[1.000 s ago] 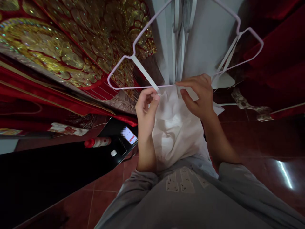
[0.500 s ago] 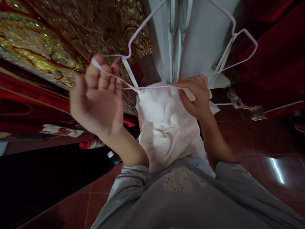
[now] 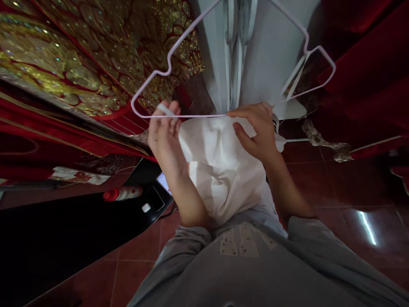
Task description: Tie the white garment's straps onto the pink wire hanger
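Observation:
A pale pink clothes hanger (image 3: pixel 188 30) spans the upper view, its top out of frame. Below its lower bar lies a white garment (image 3: pixel 220 170), whose right strap (image 3: pixel 295 76) loops over the hanger's right notch. My left hand (image 3: pixel 169 145) is at the left part of the lower bar, its fingers bent with the garment's left strap (image 3: pixel 166 111) across them. This strap is off the hanger's left notch. At the middle of the bar, my right hand (image 3: pixel 257 130) grips the hanger, index finger along the bar and thumb apart below; its other fingers are partly hidden.
Gold-sequined red garments (image 3: pixel 96 64) hang at the left, and dark red cloth (image 3: pixel 367 76) at the right. On a black table (image 3: pixel 79 230) lie a red-capped bottle (image 3: pixel 123 193), a small white case (image 3: pixel 146 208) and a phone (image 3: pixel 164 183). Red tiles cover the floor.
My left hand has moved right and down to the bar, its spread fingers now bent. The left strap has come off the hanger. My right hand stays on the bar.

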### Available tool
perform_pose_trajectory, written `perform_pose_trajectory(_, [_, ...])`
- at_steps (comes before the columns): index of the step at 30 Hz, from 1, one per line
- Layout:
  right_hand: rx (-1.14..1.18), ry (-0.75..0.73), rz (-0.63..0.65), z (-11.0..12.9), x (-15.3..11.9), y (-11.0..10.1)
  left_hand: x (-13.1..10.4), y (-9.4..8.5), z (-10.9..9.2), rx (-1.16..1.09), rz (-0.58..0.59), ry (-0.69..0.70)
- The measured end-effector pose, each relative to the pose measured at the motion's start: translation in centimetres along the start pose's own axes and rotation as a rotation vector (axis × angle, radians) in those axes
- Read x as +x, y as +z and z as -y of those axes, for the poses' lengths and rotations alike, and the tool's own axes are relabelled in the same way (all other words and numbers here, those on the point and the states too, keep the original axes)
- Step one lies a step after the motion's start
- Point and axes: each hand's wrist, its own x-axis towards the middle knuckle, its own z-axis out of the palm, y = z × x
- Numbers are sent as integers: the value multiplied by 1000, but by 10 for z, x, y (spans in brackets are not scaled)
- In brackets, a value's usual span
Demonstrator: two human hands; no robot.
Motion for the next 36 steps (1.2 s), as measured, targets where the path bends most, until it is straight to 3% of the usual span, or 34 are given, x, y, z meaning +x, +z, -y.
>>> perform_pose_trajectory(4, [-39, -15, -14, 6, 1, -1, -1, 29, -6, -107, 72, -60])
perform_pose_trajectory(8, [43, -49, -68, 9, 6, -16, -1, 34, -6, -97, 14, -46])
perform_pose_trajectory(12, [51, 17, -402, -17, 8, -49, 3, 31, -7, -84, 42, -14])
perform_pose_trajectory(14, [43, 86, -507, -36, 7, -63, 6, 31, -6, -74, 28, -5])
perform_pose_trajectory(17, [66, 231, -404, -52, 4, -73, 8, 31, -3, -76, 6, 3])
perform_pose_trajectory(20, [123, 340, -282, -44, 7, -69, 7, 33, 1, -98, 29, 10])
perform_pose_trajectory(24, [353, 457, -294, -18, 25, -65, 5, 34, 2, -130, -2, -1])
perform_pose_trajectory(27, [504, 469, -328, -14, 44, -71, 7, 34, 1, -124, -14, 0])
perform_pose_trajectory(32, [634, 376, -505, -60, 59, -90, 9, 32, 1, -165, 8, 37])
perform_pose_trajectory(36, [530, 222, -653, -96, 40, -96, 7, 33, 1, -172, -3, -11])
